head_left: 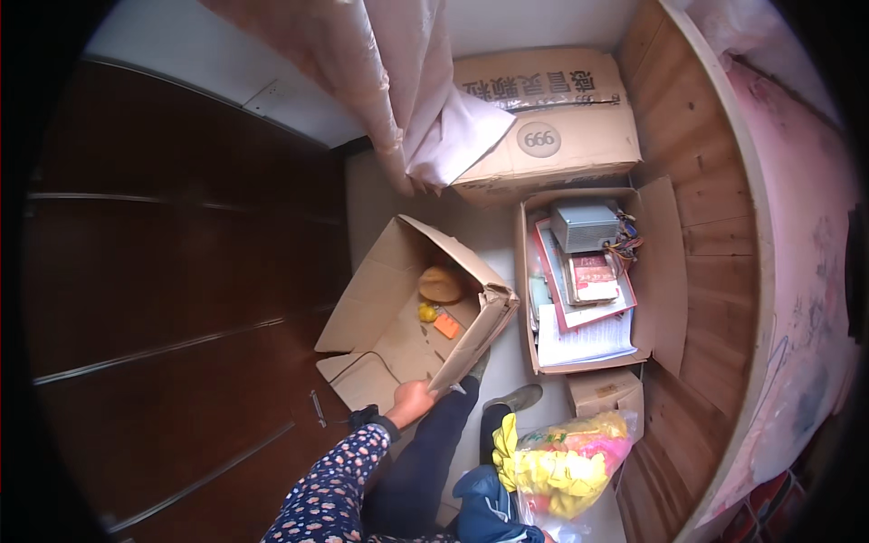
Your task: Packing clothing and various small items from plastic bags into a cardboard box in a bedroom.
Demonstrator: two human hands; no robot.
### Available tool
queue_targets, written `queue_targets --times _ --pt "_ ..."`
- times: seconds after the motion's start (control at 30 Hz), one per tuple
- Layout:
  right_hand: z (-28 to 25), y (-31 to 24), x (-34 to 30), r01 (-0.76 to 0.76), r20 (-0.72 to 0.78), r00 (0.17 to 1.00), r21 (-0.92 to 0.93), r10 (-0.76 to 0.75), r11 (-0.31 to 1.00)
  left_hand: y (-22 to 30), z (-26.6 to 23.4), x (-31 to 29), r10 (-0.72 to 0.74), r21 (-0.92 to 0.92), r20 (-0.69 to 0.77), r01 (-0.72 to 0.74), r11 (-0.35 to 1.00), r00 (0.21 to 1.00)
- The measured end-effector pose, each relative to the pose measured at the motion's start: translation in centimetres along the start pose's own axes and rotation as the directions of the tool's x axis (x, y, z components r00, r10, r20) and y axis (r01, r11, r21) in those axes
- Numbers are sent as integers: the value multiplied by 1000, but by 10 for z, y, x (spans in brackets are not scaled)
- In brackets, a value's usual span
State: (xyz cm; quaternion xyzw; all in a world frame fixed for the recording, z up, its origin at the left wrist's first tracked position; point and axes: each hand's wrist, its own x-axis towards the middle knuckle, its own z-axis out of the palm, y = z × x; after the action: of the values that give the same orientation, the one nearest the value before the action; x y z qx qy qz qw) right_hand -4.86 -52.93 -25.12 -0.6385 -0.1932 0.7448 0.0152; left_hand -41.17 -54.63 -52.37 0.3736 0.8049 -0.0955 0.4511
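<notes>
My left hand [412,402] is closed round the near edge of an opened cardboard box [358,317], which is tilted with its mouth toward me. Inside the box lie a round tan item [439,284], a small yellow object [427,313] and an orange block [446,326]. At the lower right is a clear plastic bag [579,452] with yellow and pink contents, with yellow cloth [504,450] at its side. A dark blue garment [489,507] adjoins it. Only a sliver of my right hand [547,537] shows at the bottom edge beside these; its fingers are hidden.
Right of the tilted box stands another open carton [665,271] with papers, books and a grey power supply [584,226]. Behind it is a large closed carton [579,145] below a pink curtain [398,90]. Dark drawers [181,271] line the left; a wooden panel [697,172] the right.
</notes>
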Motion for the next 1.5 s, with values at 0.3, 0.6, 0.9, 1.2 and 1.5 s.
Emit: queue_targets --times 0.3,0.6,0.9,1.2,1.5 --pt "14 -3 -17 -53 -224 970 174 92 983 8 -43 -78 238 76 -128 -230 970 963" --pt "2 31 -7 65 -253 967 187 -15 980 40 -65 -105 411 139 -87 -398 907 907" --pt "18 46 -3 116 -305 951 215 -46 970 54 -70 -96 551 201 44 -547 812 834" --pt "22 60 -3 113 -330 944 261 -21 959 58 -84 -106 587 180 -26 -574 799 809" --pt "27 68 -2 139 -353 935 287 -30 948 60 -94 -110 680 189 12 -669 718 733"
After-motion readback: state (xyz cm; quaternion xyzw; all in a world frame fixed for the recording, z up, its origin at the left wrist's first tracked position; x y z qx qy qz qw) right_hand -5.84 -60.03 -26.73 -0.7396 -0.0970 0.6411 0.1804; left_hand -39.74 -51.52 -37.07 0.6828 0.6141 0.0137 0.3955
